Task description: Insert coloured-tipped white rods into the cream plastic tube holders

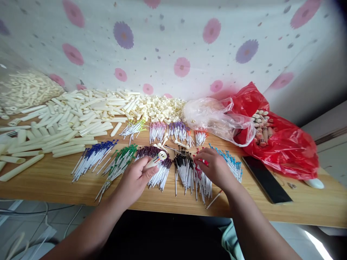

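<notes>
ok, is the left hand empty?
No, the left hand grips a cream pen part above the wooden table.

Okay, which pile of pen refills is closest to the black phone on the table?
The light-blue-tipped pile, partly behind the right hand. It's the rightmost pile; the black-tipped pile, for one, lies to the hand's left.

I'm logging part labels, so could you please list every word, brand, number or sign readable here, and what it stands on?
There is no readable text.
Cream piece in the left hand: tiny marks, too small to identify.
Black phone: no lettering visible.
</notes>
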A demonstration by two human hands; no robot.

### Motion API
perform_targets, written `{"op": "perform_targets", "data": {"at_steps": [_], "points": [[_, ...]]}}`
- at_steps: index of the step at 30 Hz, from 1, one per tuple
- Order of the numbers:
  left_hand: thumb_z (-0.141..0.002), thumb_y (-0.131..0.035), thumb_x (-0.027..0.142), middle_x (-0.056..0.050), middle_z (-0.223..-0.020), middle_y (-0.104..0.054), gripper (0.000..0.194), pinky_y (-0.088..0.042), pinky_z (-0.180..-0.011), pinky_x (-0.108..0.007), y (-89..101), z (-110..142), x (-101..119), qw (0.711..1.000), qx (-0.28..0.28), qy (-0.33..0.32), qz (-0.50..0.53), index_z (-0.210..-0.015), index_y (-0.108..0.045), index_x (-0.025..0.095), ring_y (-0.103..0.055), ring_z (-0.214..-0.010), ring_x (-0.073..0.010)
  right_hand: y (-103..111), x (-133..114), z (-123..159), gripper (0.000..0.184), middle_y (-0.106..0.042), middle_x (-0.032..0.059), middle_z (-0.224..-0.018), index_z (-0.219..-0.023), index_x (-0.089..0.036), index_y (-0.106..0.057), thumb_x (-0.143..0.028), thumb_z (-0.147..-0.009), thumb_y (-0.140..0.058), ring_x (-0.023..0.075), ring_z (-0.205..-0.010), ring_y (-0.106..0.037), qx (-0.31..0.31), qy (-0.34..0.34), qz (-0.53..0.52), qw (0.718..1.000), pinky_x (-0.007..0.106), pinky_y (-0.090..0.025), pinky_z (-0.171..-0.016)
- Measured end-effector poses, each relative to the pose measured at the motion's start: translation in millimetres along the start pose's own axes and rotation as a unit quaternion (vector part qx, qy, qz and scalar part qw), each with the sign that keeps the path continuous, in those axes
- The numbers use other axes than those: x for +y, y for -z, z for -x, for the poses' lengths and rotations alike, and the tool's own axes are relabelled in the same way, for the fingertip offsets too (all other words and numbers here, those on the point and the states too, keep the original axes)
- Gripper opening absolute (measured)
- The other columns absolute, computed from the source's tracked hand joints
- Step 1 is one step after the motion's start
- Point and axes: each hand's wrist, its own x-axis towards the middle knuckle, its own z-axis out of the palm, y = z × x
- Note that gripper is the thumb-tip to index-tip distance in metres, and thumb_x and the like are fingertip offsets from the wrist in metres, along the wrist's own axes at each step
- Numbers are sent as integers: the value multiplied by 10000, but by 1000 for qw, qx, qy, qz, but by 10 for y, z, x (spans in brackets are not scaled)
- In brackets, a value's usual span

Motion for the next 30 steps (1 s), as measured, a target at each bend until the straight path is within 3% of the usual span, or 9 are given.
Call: {"op": "perform_targets", "data": {"at_steps": [5,10,18,22,30], "points": [[-768,-580,430,37,-623,-519,260,-373,-562,-237,-150,-61,91,993,-63,87,53,-703,-538,182,-484,-590,-142,-101,28,44,150,-646,70,-914,-881,-193,-698,-96,-802,-615,217,-883,-570,-115,28,94,989,353,-455,-819],[-755,-568,392,64,-528,-461,231,-338,-504,-226,-264,-71,103,988,-84,118,61,-651,-520,192,-442,-496,-126,-187,-131,-41,116,-642,58,-889,-867,-190,-690,-137,-841,-590,186,-859,-559,-134,36,114,984,303,-432,-796],[-758,-555,407,68,-493,-442,252,-298,-453,-212,-250,-39,85,986,-91,122,72,-641,-517,187,-412,-440,-111,-440,-313,-90,77,-632,34,-902,-804,-224,-677,-195,-843,-618,188,-847,-495,-214,174,187,943,308,-369,-717],[-751,-569,390,68,-465,-434,260,-290,-447,-212,-209,-16,102,986,-76,122,83,-605,-486,191,-404,-434,-111,-462,-323,-82,114,-627,37,-879,-785,-200,-644,-231,-881,-589,193,-869,-487,-210,267,210,917,327,-358,-731],[-762,-565,376,71,-459,-456,237,-315,-438,-213,-180,19,79,979,-79,139,126,-637,-496,187,-451,-419,-113,-634,-283,-48,242,-617,23,-840,-771,-196,-618,-215,-949,-455,174,-814,-492,-143,411,196,879,327,-335,-681]]}}
